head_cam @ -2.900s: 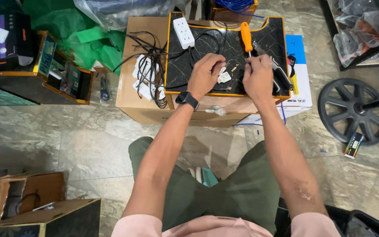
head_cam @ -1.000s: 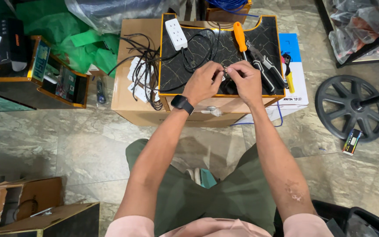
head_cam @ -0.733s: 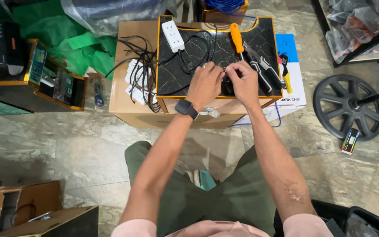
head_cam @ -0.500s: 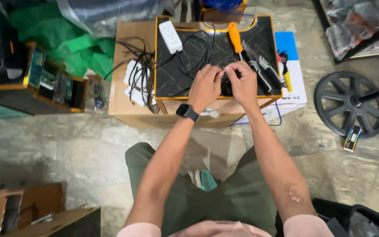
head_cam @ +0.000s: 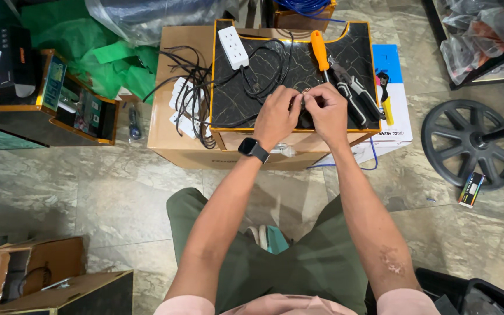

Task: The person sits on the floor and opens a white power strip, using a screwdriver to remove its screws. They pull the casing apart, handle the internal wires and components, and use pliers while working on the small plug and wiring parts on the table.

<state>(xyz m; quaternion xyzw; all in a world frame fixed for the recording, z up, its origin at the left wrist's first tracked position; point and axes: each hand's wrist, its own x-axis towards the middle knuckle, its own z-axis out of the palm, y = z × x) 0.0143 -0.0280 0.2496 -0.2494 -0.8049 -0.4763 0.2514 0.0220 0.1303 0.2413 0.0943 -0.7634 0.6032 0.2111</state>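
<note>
Left hand (head_cam: 276, 116): closed, fingers curled around a small part at the meeting point of both hands; a black wristwatch (head_cam: 254, 150) sits on this wrist.
Right hand (head_cam: 326, 112): closed, fingertips pinched on the same small part, touching the left hand's fingers.
Small part (head_cam: 303, 100): held between both hands, above the near middle of the tray; mostly hidden by the fingers, so its kind cannot be told.
Tray (head_cam: 228, 105): black marbled surface with an orange rim, resting on a cardboard box (head_cam: 170, 137) that stands on the tiled floor (head_cam: 100, 186).
Power strip (head_cam: 233, 47): white, lying at the far left corner of the tray, with black cable (head_cam: 263, 76) looping from it across the tray toward the hands.
Screwdriver (head_cam: 319, 51): orange handle, lying on the tray just beyond the right hand, shaft pointing toward the person.
Pliers (head_cam: 354, 93): dark handles, lying on the tray just right of the right hand.
Loose wires (head_cam: 191, 81): black bundle draped over the cardboard box, left of the tray.
White and blue box (head_cam: 395, 111): beside the tray on its right, partly under it.
Black wheel (head_cam: 471, 143): flat on the floor, well apart to the right.
Green plastic sheet (head_cam: 88, 46): far left, behind an open dark box (head_cam: 59, 111).
</note>
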